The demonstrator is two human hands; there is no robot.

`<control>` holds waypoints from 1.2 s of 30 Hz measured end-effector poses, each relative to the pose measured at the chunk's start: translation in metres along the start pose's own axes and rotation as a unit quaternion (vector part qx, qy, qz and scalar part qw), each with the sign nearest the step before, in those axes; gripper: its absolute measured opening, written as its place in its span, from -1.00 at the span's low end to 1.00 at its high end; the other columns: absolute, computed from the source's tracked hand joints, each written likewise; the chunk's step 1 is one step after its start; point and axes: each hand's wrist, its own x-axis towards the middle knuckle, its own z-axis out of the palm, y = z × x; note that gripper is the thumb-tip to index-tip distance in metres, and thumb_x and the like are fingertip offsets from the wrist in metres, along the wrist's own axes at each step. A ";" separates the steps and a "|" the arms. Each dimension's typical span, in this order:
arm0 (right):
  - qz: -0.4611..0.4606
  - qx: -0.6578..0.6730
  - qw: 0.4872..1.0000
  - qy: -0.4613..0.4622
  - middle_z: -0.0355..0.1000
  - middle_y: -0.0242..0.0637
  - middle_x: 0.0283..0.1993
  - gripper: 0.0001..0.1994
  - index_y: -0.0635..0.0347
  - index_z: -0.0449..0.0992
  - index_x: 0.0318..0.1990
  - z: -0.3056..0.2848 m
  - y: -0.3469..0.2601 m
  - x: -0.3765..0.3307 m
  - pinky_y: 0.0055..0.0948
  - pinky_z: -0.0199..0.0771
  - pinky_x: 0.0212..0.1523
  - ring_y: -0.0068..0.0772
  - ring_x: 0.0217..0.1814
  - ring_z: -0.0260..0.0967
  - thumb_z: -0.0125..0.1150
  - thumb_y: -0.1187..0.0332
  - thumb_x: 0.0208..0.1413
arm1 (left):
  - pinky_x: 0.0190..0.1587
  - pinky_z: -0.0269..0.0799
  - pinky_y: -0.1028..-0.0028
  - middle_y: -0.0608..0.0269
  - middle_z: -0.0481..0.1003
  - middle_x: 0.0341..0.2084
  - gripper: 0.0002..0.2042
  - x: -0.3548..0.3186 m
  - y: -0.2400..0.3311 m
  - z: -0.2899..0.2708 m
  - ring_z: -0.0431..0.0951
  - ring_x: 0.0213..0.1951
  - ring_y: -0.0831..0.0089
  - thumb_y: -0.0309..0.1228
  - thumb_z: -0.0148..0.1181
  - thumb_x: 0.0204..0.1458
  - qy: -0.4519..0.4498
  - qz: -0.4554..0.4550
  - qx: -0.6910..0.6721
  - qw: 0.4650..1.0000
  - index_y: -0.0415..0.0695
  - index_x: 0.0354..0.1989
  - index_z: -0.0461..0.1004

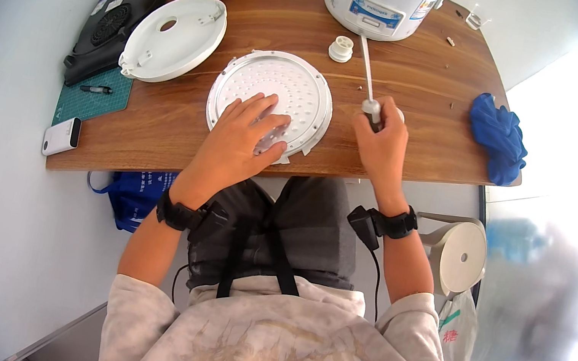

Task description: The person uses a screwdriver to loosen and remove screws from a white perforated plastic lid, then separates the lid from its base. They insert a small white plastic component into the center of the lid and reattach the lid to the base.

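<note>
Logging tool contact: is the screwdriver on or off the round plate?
Off: the right hand holds the screwdriver to the right of the plate, pointing away toward the cooker.

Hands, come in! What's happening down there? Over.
Left hand: spread over round dimpled disc. Right hand: gripping screwdriver, shaft pointing away from the person. Small white cap: near the shaft, clear of both hands.

This seems a workshop-like corner, judging by the screwdriver (pixel 369 86), loose white cover (pixel 179 47) and left-hand green cutting mat (pixel 116 90) at the wooden counter (pixel 417 87).
</note>
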 end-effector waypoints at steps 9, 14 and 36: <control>-0.075 -0.177 0.975 -0.114 0.58 0.09 -0.30 -0.85 0.27 0.60 -0.32 -0.014 0.016 0.072 0.01 0.53 -0.16 0.24 -0.18 0.53 0.24 0.36 0.11 | 0.46 0.05 -0.03 0.15 0.34 0.37 -0.64 0.011 -0.011 -0.001 0.23 0.43 0.10 -0.21 0.24 0.18 -0.023 0.019 0.016 0.999 0.03 0.14 0.55; -0.020 -0.280 0.948 -0.153 0.60 0.12 -0.22 -0.85 0.28 0.65 -0.30 0.011 0.017 0.080 0.06 0.56 -0.09 0.30 -0.13 0.54 0.24 0.37 0.13 | 0.50 -0.05 -0.01 0.16 0.28 0.43 -0.57 0.011 -0.011 -0.006 0.17 0.48 0.12 -0.12 0.27 0.17 -0.059 -0.002 -0.006 0.998 0.07 0.20 0.53; 0.143 -0.027 0.954 -0.262 0.52 -0.27 -0.53 -0.84 0.32 0.60 -0.37 0.000 -0.020 0.043 -0.41 0.43 -0.49 -0.47 -0.54 0.46 0.35 0.37 0.02 | 0.46 0.05 -0.01 0.20 0.31 0.41 -0.60 0.000 -0.013 -0.003 0.19 0.47 0.08 -0.17 0.32 0.14 -0.032 0.058 0.028 0.997 0.26 0.19 0.59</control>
